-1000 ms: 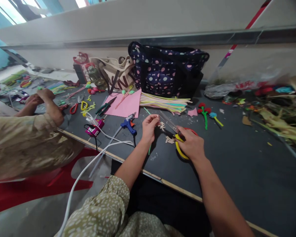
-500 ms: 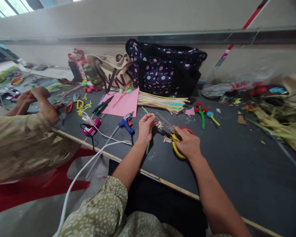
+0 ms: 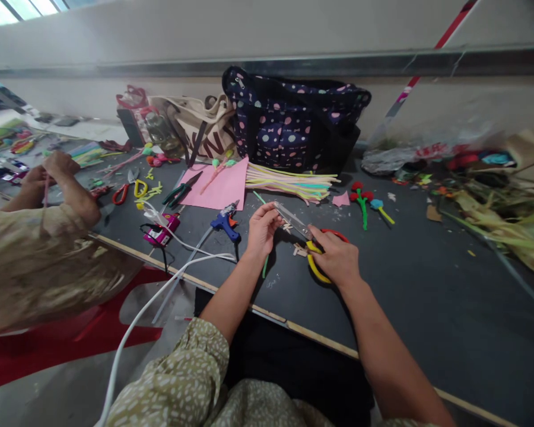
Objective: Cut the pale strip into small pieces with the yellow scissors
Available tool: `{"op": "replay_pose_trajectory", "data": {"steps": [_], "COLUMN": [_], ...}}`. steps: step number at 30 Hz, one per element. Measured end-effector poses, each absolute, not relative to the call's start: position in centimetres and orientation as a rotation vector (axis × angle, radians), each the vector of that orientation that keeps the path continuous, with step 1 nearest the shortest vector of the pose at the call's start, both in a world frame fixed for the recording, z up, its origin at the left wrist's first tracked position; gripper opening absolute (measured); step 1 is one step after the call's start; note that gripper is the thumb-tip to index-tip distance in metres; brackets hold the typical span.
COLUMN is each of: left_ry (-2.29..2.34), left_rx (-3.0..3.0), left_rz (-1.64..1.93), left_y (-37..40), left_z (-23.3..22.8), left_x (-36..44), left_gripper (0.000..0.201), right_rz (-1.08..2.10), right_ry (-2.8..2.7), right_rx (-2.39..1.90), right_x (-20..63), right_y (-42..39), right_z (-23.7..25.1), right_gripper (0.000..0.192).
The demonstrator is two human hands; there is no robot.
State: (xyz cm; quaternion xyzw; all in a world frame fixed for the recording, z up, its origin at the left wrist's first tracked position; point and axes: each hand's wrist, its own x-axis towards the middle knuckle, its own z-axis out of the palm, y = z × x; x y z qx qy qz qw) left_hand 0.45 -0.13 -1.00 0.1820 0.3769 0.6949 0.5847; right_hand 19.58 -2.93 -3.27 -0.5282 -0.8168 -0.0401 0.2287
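My right hand (image 3: pixel 333 258) grips scissors (image 3: pixel 314 252) with yellow and red handles, their blades pointing up-left toward my left hand (image 3: pixel 263 226). My left hand pinches a small pale piece at the blade tips, and a green pipe cleaner (image 3: pixel 264 268) runs under that hand. Small pale cut scraps (image 3: pixel 299 251) lie on the dark table (image 3: pixel 427 296) between my hands.
A blue glue gun (image 3: pixel 225 222), a pink glue gun (image 3: pixel 160 235) and white cables lie left of my hands. Behind are pink paper (image 3: pixel 218 188), a bundle of pipe cleaners (image 3: pixel 293 181), pipe-cleaner flowers (image 3: pixel 365 201) and a polka-dot bag (image 3: pixel 293 121). Another person's hands (image 3: pixel 48 175) work at far left.
The scissors' blades have swung closer to my left hand's fingertips. The view has shifted slightly. The other person's hands have moved a little.
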Motion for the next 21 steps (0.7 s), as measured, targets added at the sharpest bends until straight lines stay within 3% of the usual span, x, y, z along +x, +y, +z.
{"op": "replay_pose_trajectory", "data": {"steps": [21], "left_ry": [0.914], "left_rx": [0.403], "left_rz": [1.619], "left_y": [-0.03], "left_z": [-1.01], "left_x": [0.36], "left_gripper": [0.031], "right_rz": [-0.091], "right_ry": [-2.269], "right_rx": [-1.466], "right_x": [19.51], "right_y": [-2.88], "right_z": [-3.66], "right_gripper": [0.044]}}
